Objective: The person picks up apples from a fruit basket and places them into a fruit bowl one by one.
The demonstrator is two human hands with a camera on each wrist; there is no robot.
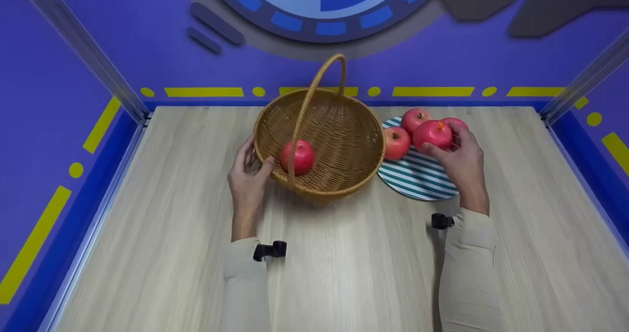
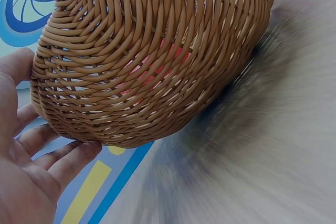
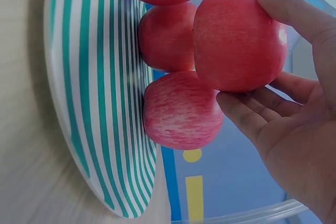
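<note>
My left hand grips the left rim of a round wicker basket, thumb at the near edge and fingers against the outer side. A red apple lies inside, on the basket's left, partly crossed by the tall arched handle. My right hand pinches another red apple between thumb and fingers, raised over a green-and-white striped plate. On that plate sit three more apples; two of them show beside the held apple in the right wrist view.
The basket's right side overlaps the plate's left edge in the head view. Blue-purple panels with yellow dashes wall the pale wooden table at the back and both sides. A black wrist camera sits on each sleeve.
</note>
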